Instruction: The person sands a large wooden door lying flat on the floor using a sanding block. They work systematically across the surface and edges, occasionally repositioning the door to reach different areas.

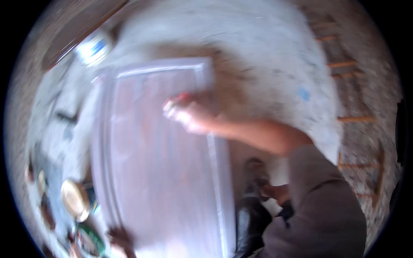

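A long brownish-purple wooden panel (159, 163) with a raised frame, like a cabinet door, lies before me. Over its upper right part my right hand (187, 116) reaches in from the right, its fingers closed and whitened. Something red shows at the fingertips, but motion blur hides what it is. At the panel's lower left edge is my left hand (120, 238), dark and smeared; its fingers cannot be read.
Left of the panel stand a round tan lid or tin (75, 200) and a green container (89, 240). A white bucket (94, 48) is beyond the far left corner, beside a dark board (79, 32). A wooden ladder (357, 119) lies at the right. My foot (257, 167) is beside the panel.
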Demonstrator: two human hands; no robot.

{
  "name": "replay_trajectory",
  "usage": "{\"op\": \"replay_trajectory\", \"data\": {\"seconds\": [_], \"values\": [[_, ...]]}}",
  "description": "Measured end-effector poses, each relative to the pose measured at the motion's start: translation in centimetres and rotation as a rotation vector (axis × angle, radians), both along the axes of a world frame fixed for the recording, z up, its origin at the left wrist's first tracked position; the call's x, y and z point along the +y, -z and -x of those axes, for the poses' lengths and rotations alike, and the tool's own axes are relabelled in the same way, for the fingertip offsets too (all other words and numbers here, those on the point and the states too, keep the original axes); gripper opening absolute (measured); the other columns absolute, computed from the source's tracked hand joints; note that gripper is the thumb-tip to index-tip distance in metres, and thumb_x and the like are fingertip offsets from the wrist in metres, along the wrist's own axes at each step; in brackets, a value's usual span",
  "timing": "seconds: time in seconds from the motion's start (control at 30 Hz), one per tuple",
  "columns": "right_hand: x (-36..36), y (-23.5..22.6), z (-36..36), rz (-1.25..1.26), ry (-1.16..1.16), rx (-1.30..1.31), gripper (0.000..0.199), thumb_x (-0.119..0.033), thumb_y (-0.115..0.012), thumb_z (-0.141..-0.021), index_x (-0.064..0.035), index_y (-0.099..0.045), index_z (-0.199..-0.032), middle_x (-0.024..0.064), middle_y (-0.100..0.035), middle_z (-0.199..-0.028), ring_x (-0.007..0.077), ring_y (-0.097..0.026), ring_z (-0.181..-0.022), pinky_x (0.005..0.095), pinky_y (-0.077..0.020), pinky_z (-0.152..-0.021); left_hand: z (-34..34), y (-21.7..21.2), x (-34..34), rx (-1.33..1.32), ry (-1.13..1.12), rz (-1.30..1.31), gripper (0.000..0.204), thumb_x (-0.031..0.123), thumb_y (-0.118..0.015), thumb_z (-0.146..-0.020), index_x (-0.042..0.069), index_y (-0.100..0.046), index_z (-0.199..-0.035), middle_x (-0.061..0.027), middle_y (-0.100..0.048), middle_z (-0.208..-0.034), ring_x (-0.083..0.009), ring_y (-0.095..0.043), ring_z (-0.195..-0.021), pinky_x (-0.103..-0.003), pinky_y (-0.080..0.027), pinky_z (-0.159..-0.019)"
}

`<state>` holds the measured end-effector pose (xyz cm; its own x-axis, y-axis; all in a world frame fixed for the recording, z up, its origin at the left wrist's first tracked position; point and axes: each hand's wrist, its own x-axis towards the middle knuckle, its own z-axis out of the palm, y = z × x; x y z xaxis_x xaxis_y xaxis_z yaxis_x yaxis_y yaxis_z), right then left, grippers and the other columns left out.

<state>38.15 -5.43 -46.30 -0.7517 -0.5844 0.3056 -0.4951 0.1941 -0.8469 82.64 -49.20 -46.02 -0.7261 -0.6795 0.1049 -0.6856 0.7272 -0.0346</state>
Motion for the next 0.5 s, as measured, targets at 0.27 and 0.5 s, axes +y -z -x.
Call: {"op": "replay_trajectory", "data": {"seconds": [0.27,0.5], "values": [[-2.8,0.2,-0.7,-0.342,0.008,0.404,0.047,0.003,-0.064,-0.091,0.0003,-0.057,-0.138,0.0230,-0.051,-0.149,0.0310,-0.053,-0.138,0.0438,-0.0404,-0.119,0.5,-5.6,4.5,0.209,-0.369,-0.151,0.059,0.047,-0.034,-0.110,0.000,-0.070,-0.111,-0.0271,-0.072,-0.097,-0.0500,-0.065,-0.087,-0.056,-0.049,-0.076],[1.6,2.0,13.6,-0.420,0.194,0.401,0.045,0.005,-0.052,-0.096,-0.0077,-0.058,-0.139,0.0143,-0.067,-0.129,0.0306,-0.069,-0.109,0.0414,-0.0561,-0.094,4.0,-3.4,7.2,0.256,-0.290,-0.237,0.060,0.047,-0.033,-0.110,0.000,-0.070,-0.105,-0.0281,-0.071,-0.094,-0.0511,-0.063,-0.084,-0.058,-0.046,-0.074]]}}
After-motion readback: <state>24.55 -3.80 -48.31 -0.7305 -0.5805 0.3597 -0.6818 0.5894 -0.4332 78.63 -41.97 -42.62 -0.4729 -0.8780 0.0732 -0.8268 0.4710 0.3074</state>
